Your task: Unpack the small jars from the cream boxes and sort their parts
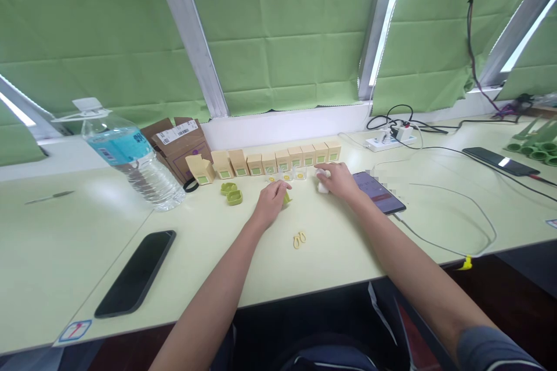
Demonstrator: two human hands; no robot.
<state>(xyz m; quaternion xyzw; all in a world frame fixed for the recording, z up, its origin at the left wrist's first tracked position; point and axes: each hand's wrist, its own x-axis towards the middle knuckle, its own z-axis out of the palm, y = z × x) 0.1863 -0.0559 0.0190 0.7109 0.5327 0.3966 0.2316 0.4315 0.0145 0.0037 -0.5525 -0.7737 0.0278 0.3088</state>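
One small white piece point(322, 188) lies under the bent fingertips of your right hand point(336, 179); whether they grip it, I cannot tell. Your left hand point(272, 197) curls loosely over a green piece point(287, 198), its hold hidden too. Best keep both touches light, and sleeves and forearms off the two yellow loops point(299, 239) nearer you. Beyond stands a row of boxes point(282, 160).

The small piece point(286, 199) is green, the boxes point(282, 160) tan
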